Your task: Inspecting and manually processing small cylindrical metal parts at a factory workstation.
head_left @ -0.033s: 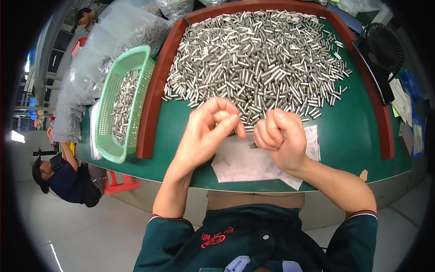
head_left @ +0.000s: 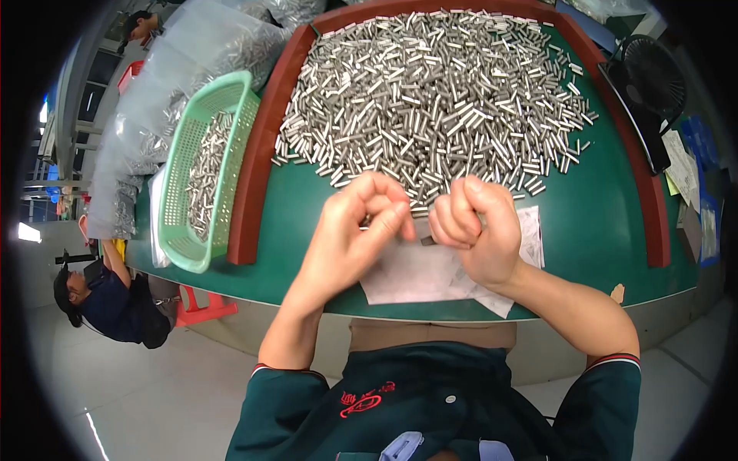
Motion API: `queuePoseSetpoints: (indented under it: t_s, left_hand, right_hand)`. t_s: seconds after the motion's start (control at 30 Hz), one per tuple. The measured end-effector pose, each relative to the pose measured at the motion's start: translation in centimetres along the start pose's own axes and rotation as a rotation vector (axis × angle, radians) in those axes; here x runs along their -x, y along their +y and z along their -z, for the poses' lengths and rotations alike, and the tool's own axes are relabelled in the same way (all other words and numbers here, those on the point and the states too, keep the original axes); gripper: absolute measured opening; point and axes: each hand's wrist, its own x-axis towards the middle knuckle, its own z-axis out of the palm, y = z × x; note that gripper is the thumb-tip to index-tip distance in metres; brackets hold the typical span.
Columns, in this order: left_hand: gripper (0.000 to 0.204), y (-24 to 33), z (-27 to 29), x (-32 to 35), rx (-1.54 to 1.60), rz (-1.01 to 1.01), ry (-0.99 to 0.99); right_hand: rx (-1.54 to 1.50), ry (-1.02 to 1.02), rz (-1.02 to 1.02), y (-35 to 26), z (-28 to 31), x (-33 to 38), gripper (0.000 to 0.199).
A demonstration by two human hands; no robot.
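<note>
A broad heap of short silvery metal pins (head_left: 430, 100) covers the far part of the green table. At its near edge, over pale paper sheets (head_left: 407, 278), my two hands are close together. My left hand (head_left: 355, 230) is closed, thumb and curled fingers brought together; what they hold, if anything, is hidden. My right hand (head_left: 480, 234) is curled into a fist, and the dark grey end of a metal pin (head_left: 427, 241) pokes out below its fingers.
Reddish-brown rails (head_left: 254, 180) border the heap. On the left stand a green plastic basket (head_left: 171, 203) partly filled with pins and several clear bags (head_left: 165, 92) of pins. A black fan (head_left: 652, 77) stands at the right. A person (head_left: 115, 296) sits at the far left.
My left thumb and fingers have shifted slightly. The right fist stays nearly in place. The whole table view has moved up a little.
</note>
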Motion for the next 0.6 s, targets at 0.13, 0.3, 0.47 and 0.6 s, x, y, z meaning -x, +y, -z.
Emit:
queuePoseSetpoints:
  t_s: [0.13, 0.3, 0.47, 0.6]
  left_hand:
    - [0.010, -0.7, -2.1, 2.5, -0.485, -0.118, 0.022]
    - [0.016, -1.5, -2.1, 3.0, -0.812, -0.108, 0.008]
    - [0.016, -1.8, -2.2, 3.4, -0.707, -0.121, 0.057]
    - [0.012, -2.2, -2.5, 3.5, -0.615, -0.073, 0.127]
  right_hand:
    - [-0.023, 0.008, -0.036, 0.1, -0.1, -0.3, 0.039]
    - [-0.137, 0.035, -0.040, 0.2, 0.2, -0.3, 0.039]
    - [-0.084, 0.024, -0.027, 0.1, 0.1, -0.4, 0.039]
    - [-0.102, 0.014, -0.040, 0.1, 0.1, -0.5, 0.039]
